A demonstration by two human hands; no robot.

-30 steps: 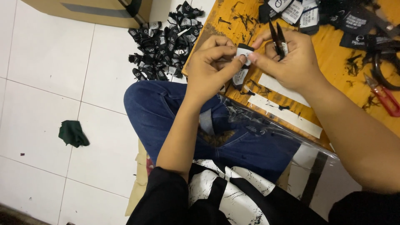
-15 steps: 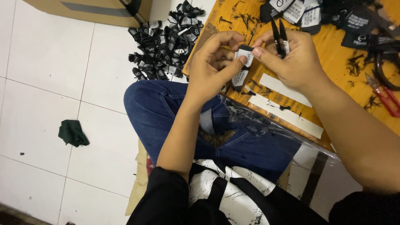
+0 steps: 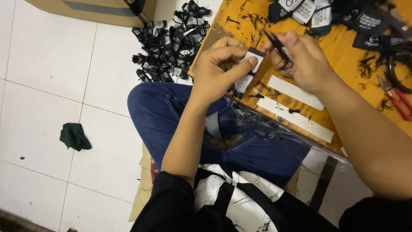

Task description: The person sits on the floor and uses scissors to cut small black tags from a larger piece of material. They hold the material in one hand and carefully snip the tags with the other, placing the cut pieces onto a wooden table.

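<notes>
While left hand pinches the small black-and-white label over the wooden surface edge, right hand grips black snips; keep label taut, cut w/ tips only.

One head-worn camera looks steeply down from close above the grip, where the left hand and right hand meet over the wooden board's near edge; lap below, floor leftward.
</notes>
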